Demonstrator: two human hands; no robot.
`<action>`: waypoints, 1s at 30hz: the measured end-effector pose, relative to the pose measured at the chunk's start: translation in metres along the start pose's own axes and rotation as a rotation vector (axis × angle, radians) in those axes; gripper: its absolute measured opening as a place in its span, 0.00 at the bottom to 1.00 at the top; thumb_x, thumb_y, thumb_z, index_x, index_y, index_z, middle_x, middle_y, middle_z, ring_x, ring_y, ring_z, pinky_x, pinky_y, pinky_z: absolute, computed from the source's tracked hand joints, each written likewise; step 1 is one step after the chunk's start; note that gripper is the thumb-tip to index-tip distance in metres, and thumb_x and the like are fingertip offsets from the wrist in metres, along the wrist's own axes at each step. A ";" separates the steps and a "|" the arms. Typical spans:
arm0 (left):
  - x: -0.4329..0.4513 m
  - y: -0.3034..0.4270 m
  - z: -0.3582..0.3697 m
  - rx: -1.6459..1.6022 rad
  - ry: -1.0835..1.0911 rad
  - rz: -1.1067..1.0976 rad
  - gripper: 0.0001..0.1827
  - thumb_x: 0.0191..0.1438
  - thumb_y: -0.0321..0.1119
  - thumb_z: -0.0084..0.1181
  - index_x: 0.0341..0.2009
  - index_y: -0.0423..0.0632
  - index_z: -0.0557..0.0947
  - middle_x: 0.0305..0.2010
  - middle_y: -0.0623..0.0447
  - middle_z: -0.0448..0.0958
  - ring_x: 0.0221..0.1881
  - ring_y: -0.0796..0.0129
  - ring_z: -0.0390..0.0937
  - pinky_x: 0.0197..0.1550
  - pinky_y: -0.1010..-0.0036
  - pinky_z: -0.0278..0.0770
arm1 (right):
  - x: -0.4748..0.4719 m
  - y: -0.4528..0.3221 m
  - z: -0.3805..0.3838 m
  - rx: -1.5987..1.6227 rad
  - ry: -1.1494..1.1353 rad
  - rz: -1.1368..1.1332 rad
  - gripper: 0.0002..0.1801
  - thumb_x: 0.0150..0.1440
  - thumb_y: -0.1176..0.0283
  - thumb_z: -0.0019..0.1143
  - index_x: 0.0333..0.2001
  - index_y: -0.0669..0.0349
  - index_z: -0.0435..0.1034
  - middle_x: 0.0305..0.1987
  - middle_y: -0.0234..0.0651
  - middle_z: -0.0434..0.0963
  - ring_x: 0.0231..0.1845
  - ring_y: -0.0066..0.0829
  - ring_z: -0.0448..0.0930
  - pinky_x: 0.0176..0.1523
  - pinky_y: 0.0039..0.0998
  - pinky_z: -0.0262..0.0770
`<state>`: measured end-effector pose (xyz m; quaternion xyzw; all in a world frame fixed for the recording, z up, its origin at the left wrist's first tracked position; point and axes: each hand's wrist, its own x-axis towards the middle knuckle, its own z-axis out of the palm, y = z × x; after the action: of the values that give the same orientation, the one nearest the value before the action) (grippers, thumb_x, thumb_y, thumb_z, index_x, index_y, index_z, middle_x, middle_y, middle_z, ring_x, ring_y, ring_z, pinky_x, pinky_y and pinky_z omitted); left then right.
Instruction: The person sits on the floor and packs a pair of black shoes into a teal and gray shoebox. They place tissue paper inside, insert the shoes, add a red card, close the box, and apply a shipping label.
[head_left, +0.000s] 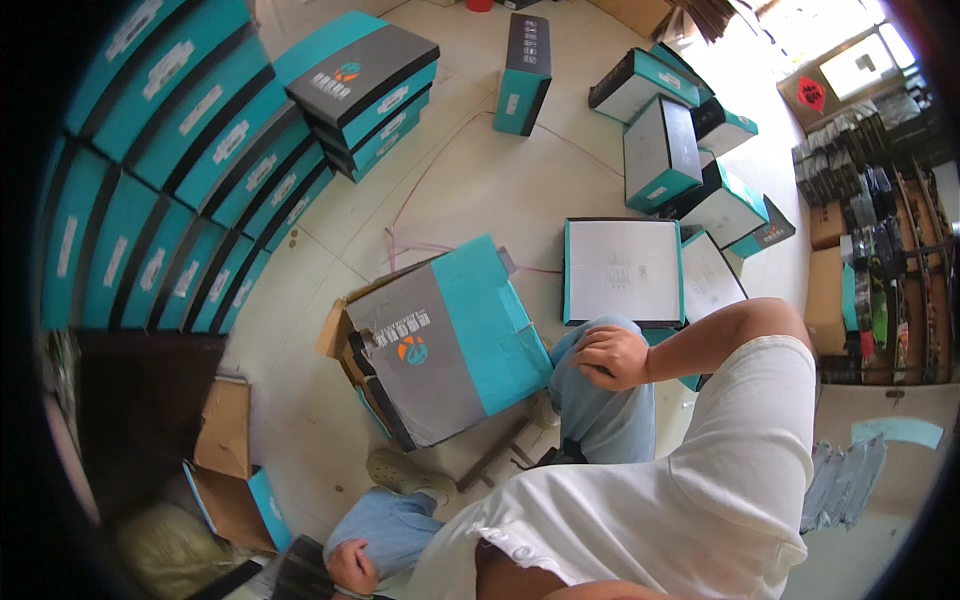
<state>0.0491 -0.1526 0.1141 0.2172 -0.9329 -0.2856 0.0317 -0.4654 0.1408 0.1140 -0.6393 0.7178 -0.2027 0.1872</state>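
Observation:
My right hand (611, 356) rests on my right knee, fingers loosely bent and holding nothing that I can see. Lower down, my left hand (352, 566) lies on my left thigh, thumb and fingers slightly apart. Before my legs stands a large grey and teal cardboard box (431, 341) with an orange logo and writing. Its left end has torn, bent flaps, and its edges are worn. Neither hand touches it. Close beyond the right knee lies a teal-edged box with a white face (624, 271).
Teal and black boxes (225, 142) are stacked high at left, beside a shorter stack (364, 75). One box stands upright (521, 75); several lean together (664, 150) at right. Pink strapping (420, 195) crosses the floor. An open carton (236, 506) lies lower left; loaded shelves (900, 262) line the right.

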 end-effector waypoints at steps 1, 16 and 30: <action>0.003 -0.005 -0.003 -0.021 -0.015 0.001 0.08 0.46 0.24 0.46 0.34 0.45 0.72 0.26 0.48 0.74 0.25 0.55 0.72 0.29 0.63 0.69 | 0.006 0.001 -0.002 0.036 -0.005 0.002 0.09 0.46 0.73 0.49 0.34 0.57 0.72 0.30 0.36 0.76 0.37 0.36 0.76 0.50 0.36 0.69; 0.011 0.082 -0.045 0.207 0.002 -0.452 0.23 0.44 0.26 0.50 0.49 0.51 0.68 0.51 0.46 0.65 0.41 0.49 0.72 0.42 0.62 0.71 | -0.043 -0.231 -0.078 -0.114 0.014 1.257 0.29 0.48 0.60 0.46 0.55 0.55 0.58 0.59 0.47 0.58 0.59 0.44 0.61 0.56 0.47 0.61; 0.023 0.135 -0.237 -0.208 0.002 -0.809 0.22 0.44 0.27 0.51 0.48 0.49 0.69 0.49 0.46 0.67 0.40 0.51 0.72 0.42 0.64 0.71 | -0.393 -0.331 -0.260 0.121 0.307 2.213 0.13 0.47 0.69 0.47 0.37 0.61 0.66 0.36 0.51 0.70 0.41 0.50 0.70 0.43 0.45 0.66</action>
<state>0.0196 -0.1854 0.3840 0.5620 -0.7386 -0.3674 -0.0604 -0.2797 0.5111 0.5141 0.3934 0.8956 -0.0358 0.2047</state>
